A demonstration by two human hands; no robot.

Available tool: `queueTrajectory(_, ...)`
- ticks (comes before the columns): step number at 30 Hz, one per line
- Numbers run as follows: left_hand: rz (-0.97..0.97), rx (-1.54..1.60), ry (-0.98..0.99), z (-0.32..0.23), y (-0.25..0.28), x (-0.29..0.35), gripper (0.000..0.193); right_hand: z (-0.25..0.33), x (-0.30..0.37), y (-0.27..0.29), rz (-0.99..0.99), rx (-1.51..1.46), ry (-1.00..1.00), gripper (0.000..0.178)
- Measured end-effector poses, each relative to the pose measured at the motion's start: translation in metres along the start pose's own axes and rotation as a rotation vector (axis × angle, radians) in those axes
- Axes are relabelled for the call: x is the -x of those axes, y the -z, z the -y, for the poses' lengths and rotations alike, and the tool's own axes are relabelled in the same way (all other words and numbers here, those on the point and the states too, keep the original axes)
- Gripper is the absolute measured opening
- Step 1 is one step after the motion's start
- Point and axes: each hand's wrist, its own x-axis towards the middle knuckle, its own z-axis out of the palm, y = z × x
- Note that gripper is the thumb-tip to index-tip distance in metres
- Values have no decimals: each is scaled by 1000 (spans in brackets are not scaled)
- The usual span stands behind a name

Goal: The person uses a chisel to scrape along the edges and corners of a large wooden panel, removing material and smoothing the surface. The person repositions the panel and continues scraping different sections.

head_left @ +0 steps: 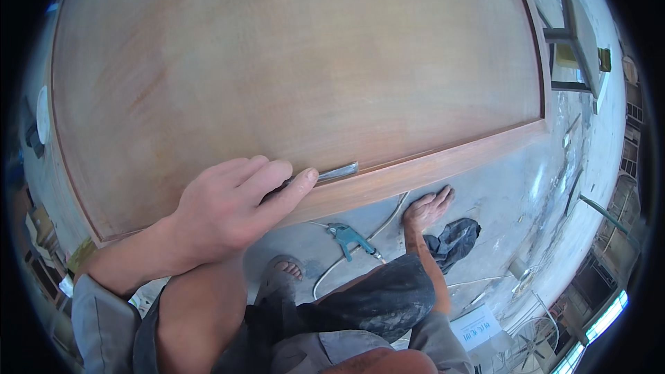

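Fingers of the left hand point(232, 211) curl around a metal scraper point(332, 172), index extended along it — blade flat on the wooden panel's point(291, 62) lower frame; farther right, the right hand point(426, 209) lies open, palm down on the concrete floor point(512, 194), beside a dark rag point(454, 239).

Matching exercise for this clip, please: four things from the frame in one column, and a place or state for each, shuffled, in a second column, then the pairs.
Things:
1. metal blade
2. teal air gun
3. dark rag
4. right hand

Places or states:
A. crumpled on the grey floor
B. flat on the floor, fingers spread, under the panel's edge
C. pressed along the wooden panel's frame groove by the left hand
D. on the floor, joined to a pale hose

Pairs: 1-C, 2-D, 3-A, 4-B
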Motion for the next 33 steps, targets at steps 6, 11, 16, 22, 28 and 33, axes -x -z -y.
queueTrajectory(6,-42,-5,-54,-4,-18,-43,64,2,-2,2,-7,18,-19,59)
queueTrajectory(11,-65,25,-94,-7,-30,-73,60,3,-1,4,6,2,-40,59)
queueTrajectory(16,-70,10,-108,-7,-36,-89,58,7,-1,6,24,-3,-44,60)
queueTrajectory(22,-61,9,-128,-8,-38,-105,55,9,-3,8,17,-16,-38,59)
queueTrajectory(28,-90,23,-152,-10,-48,-129,52,9,-1,8,45,-25,-51,58)
queueTrajectory(33,-74,35,-147,-9,-45,-128,52,7,0,8,20,-39,-43,58)
